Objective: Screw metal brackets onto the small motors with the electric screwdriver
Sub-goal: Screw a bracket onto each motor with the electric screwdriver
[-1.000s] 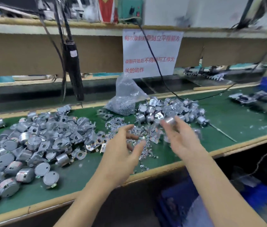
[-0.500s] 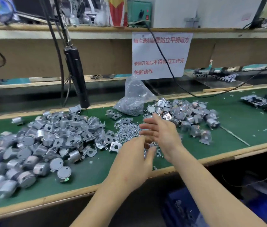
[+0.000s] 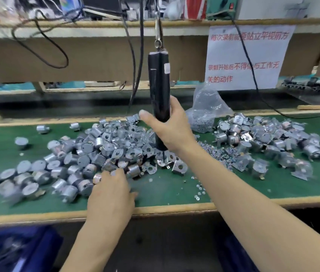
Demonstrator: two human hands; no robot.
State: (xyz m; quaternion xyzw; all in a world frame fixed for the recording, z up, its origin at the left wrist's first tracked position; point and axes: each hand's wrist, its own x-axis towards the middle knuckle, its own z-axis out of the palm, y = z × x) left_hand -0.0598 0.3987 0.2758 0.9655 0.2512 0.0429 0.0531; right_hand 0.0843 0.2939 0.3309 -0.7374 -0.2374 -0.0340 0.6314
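**Bench entry: driver in hand, motor being picked**

- Electric screwdriver (image 3: 158,85): black, hanging upright on its hook and cable; right hand (image 3: 172,130) wrapped around the lower barrel, fingers clamped on it. Bit tip pointing down into the pile, partly hidden.
- Left hand (image 3: 110,191): palm down at the near edge of the left heap, fingertips on a small motor (image 3: 97,178); grip blurred, so I cannot tell whether it is closed on it.
- Loose motors (image 3: 72,154): wide heap, left and centre of the green tabletop (image 3: 165,191).
- Metal brackets (image 3: 178,166): scattered just below the driver.
- Bracketed motors (image 3: 263,140): separate heap, right.
- Screws (image 3: 214,151): small spill between the heaps; clear bag (image 3: 206,110) behind.

Risks, as judged: the bit may snag crowded parts as it descends; a motor pulled from the heap could roll neighbours over the front edge; loose screws near the lip may be swept off by a forearm.
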